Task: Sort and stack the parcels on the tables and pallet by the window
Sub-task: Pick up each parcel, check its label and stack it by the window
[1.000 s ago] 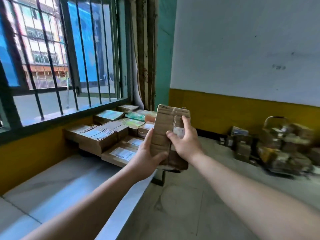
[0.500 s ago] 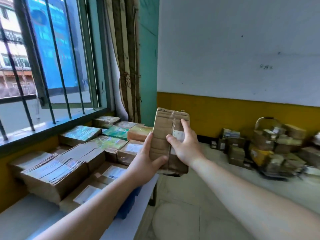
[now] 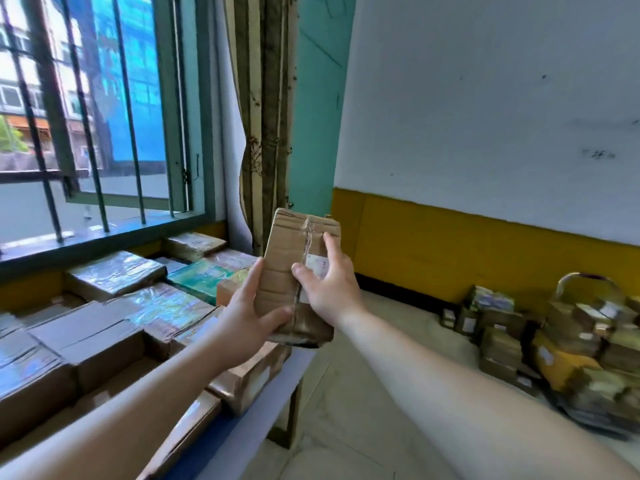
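We have walked closer, so the stacked parcels (image 3: 114,327) on the table (image 3: 277,389) under the window now fill our left. Our left hand (image 3: 247,322) and right hand (image 3: 329,289) both grip the taped cardboard parcel (image 3: 294,247), upright above the table's end, ready for placing.

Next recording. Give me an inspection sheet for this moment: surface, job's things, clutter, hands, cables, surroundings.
Surface: table by the window, light top, largely covered with parcels.
Job's things: taped cardboard parcel held upright above the table's edge; stacked parcels on the table, some wrapped in glossy film.
Clutter: heap of parcels on the floor by the wall, blurred.
Hands: left hand grips the held parcel's lower left side; right hand grips its front.
Cables: nothing seen.
Surroundings: barred window, curtain, white and yellow wall.
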The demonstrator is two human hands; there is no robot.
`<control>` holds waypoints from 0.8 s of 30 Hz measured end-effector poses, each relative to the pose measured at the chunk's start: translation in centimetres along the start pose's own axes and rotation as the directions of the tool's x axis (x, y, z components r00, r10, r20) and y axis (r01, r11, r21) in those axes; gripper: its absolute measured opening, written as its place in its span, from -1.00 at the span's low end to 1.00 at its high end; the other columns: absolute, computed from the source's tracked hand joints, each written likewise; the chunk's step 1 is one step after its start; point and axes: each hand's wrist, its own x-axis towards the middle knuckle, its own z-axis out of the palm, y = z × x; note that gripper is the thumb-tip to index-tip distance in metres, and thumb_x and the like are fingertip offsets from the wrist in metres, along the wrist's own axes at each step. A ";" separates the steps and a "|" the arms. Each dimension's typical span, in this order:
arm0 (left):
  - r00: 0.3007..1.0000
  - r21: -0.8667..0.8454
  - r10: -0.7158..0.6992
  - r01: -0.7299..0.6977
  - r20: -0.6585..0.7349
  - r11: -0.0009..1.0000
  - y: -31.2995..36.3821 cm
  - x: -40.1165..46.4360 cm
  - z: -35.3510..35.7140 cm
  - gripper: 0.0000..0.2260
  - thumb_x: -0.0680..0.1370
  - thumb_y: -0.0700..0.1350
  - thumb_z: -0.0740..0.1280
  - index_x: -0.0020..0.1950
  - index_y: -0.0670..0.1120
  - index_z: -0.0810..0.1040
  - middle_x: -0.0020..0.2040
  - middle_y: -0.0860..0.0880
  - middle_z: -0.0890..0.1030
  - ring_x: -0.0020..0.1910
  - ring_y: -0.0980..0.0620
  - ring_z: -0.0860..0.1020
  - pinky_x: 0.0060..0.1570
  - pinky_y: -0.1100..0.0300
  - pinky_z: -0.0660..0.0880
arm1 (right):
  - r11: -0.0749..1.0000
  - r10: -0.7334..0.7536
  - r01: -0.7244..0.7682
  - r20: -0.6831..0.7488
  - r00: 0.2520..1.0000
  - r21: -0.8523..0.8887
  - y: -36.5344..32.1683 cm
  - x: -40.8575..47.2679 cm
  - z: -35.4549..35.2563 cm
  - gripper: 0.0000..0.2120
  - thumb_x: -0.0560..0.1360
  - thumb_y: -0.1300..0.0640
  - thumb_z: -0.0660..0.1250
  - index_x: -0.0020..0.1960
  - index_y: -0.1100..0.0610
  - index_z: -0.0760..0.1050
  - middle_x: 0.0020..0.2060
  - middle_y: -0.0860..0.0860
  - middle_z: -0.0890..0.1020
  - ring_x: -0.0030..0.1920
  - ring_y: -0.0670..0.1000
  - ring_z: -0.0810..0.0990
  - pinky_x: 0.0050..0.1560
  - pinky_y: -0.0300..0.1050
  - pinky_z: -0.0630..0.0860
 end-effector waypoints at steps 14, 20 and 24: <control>0.911 -0.032 -0.087 0.081 -0.404 0.996 -9.1 3.2 -20.2 -0.29 0.51 -0.27 0.39 0.41 0.26 0.09 0.13 0.04 0.55 -0.13 0.32 0.60 -0.23 0.44 0.51 | 0.974 -0.212 0.168 0.335 0.918 0.155 -9.3 9.1 23.8 -0.25 0.53 -0.14 0.35 0.58 -0.11 0.03 0.45 0.08 0.29 0.40 0.08 0.33 0.31 -0.13 0.27; 0.847 -0.058 -0.180 0.175 -0.501 0.983 -13.0 1.9 -28.5 -0.22 0.51 -0.23 0.41 0.52 0.22 0.03 0.23 0.00 0.51 0.06 0.13 0.60 -0.11 0.32 0.57 | 0.960 -0.263 0.174 0.498 0.826 0.217 -13.4 10.0 33.9 -0.29 0.56 -0.13 0.32 0.58 -0.15 0.01 0.43 0.09 0.26 0.35 0.11 0.38 0.14 -0.14 0.33; 0.779 -0.021 -0.233 0.272 -0.582 0.962 -14.9 1.3 -32.4 -0.23 0.53 -0.14 0.39 0.49 0.31 -0.04 0.21 0.07 0.45 0.10 0.11 0.57 -0.08 0.34 0.56 | 0.946 -0.309 0.185 0.579 0.754 0.265 -15.3 10.5 40.0 -0.29 0.56 -0.11 0.32 0.59 -0.13 0.02 0.42 0.09 0.25 0.35 0.11 0.39 0.16 -0.12 0.35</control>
